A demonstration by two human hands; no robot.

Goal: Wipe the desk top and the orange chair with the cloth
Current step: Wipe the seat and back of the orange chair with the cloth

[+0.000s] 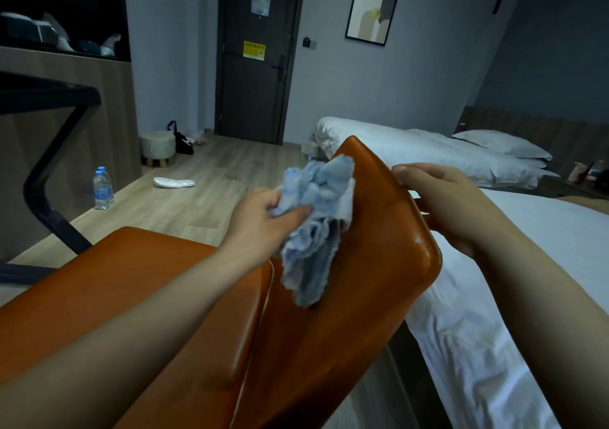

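Dim, bluish room light, soft glare on the orange chair [379, 231] back, walls bowing at the edges, shelf corner murky dark.

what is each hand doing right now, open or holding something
Left hand: closed, gripping the blue cloth against the orange chair.
Right hand: closed, gripping the chair's backrest edge.

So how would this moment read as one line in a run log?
phase: chair wipe | left hand: holds cloth against chair back | right hand: grips chair back's edge
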